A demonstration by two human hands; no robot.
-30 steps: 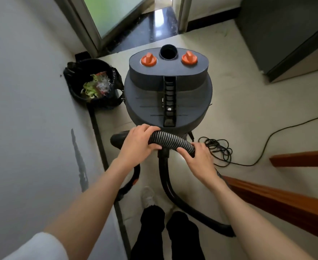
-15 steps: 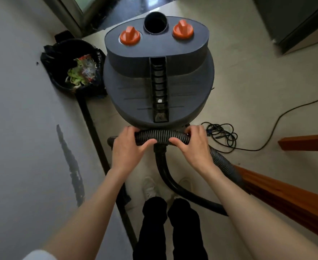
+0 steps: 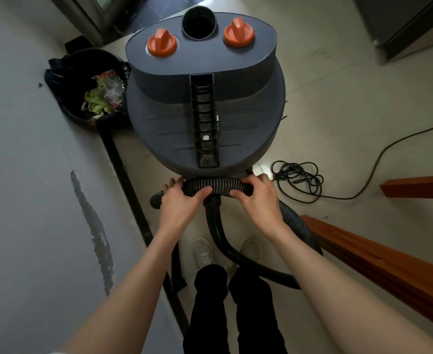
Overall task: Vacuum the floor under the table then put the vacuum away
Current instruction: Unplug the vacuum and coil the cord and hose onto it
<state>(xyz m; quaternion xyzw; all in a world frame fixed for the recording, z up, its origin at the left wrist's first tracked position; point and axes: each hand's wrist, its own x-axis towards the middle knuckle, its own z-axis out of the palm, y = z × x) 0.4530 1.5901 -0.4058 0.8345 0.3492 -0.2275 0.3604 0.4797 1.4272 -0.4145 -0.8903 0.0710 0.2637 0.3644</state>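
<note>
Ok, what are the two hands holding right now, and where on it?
Both grip the ribbed hose just below the vacuum: left hand left of the centre joint, right hand right of it.

Vacuum body (image 3: 205,103): matt grey plastic.
Hose (image 3: 215,186): ribbed black plastic.
Knobs (image 3: 161,43): glossy orange plastic.
Rail (image 3: 378,261): polished wood.

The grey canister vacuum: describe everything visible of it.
The grey canister vacuum is a round, matte, plastic-looking drum standing upright on the pale floor, seen from above. Its raised top carries two orange knobs either side of a round open port, and a black ribbed channel runs down the lid's middle. A black ribbed hose crosses its near edge, held by the left hand and right hand. A black waste bin stands just beside it.
</note>
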